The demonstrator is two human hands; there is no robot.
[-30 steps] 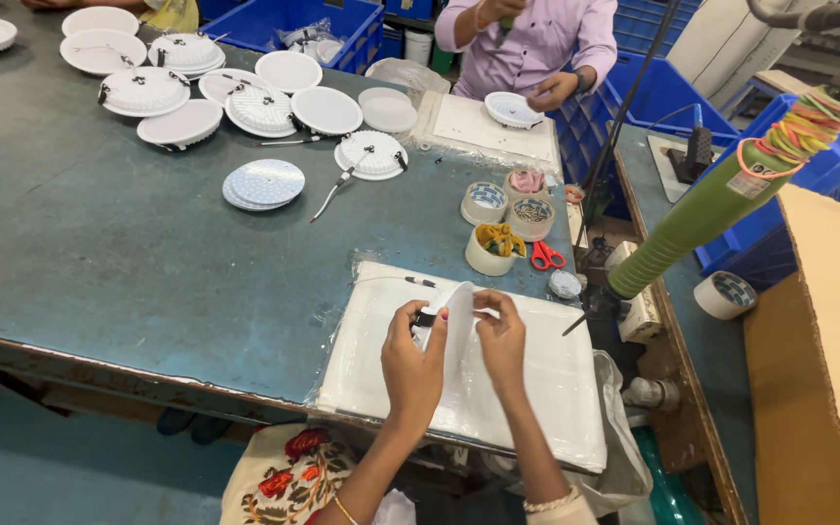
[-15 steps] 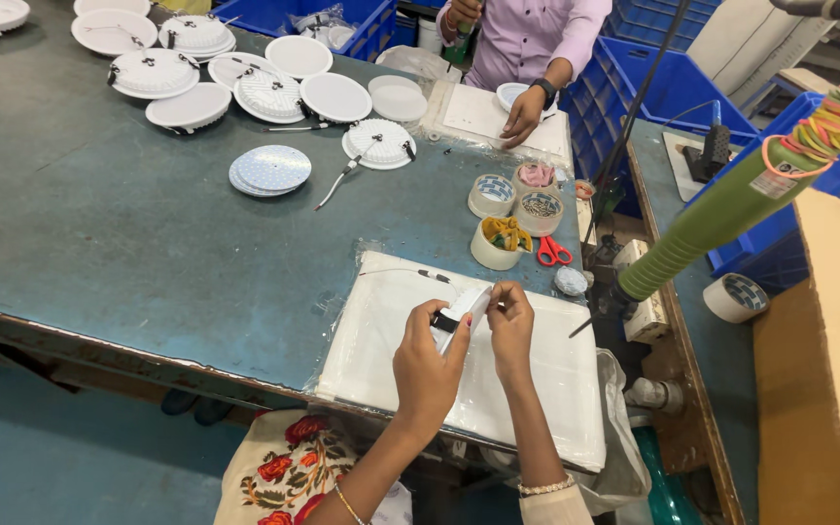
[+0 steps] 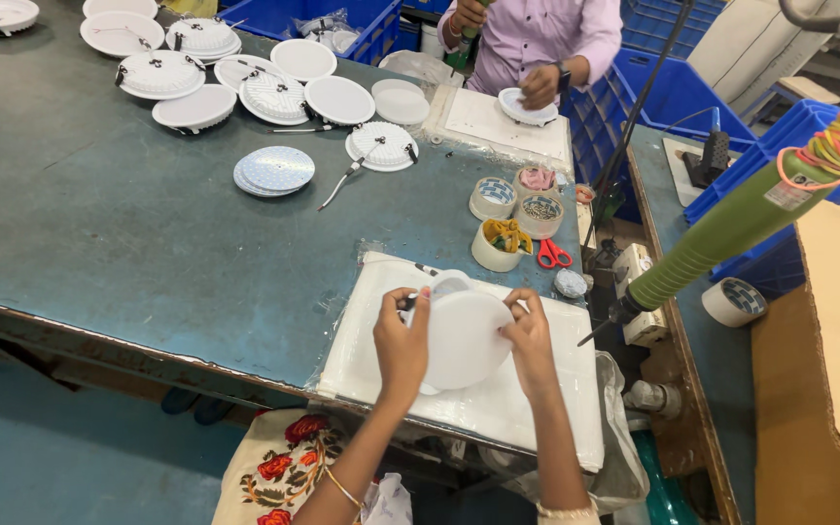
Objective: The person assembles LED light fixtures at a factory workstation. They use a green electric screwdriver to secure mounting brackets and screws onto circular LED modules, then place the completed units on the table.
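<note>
Pinching the white disc [image 3: 463, 338] between my left hand [image 3: 402, 342] and right hand [image 3: 529, 335], I risk dropping it onto the pad [image 3: 362, 360] if either grip loosens.

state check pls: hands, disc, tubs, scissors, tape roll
left hand: grips the disc's left edge
right hand: grips its right edge
white round disc: held flat-side up over the white pad
small tubs: open, filled
red scissors: lying closed
tape roll: lying flat
</note>
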